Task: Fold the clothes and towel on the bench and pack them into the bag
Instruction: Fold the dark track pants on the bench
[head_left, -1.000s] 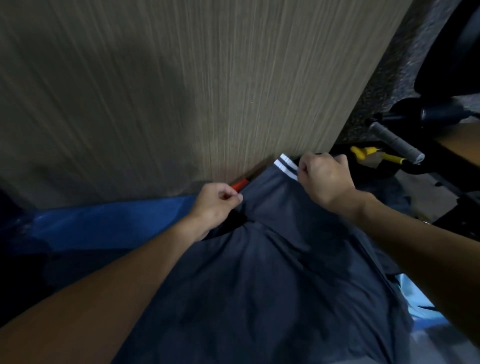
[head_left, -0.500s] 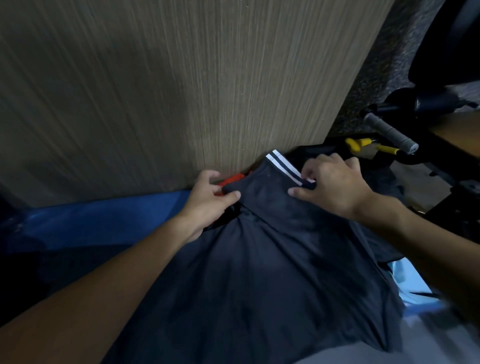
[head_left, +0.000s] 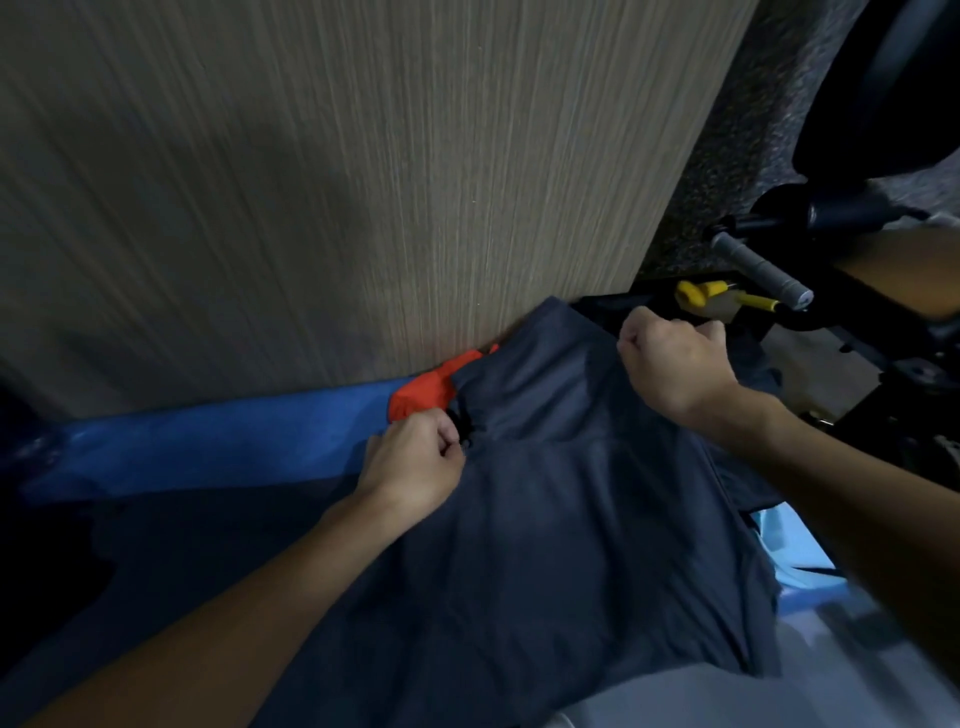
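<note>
Your left hand (head_left: 415, 460) pinches the garment (head_left: 561, 545) at its edge beside an orange cloth (head_left: 428, 392), which is mostly hidden under it. Your right hand (head_left: 675, 364) grips the far corner, fingers curled, tips hidden. The garment lies spread on the blue surface (head_left: 208, 441), and its near end is cut off.

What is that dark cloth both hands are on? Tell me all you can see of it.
The dark navy garment looks like thin, smooth fabric, lying spread and softly creased, its far edge against the wood-grain panel. The left hand pinches its far left edge beside an orange-red piece, whose link to it I cannot tell. The right hand grips its far right corner.
</note>
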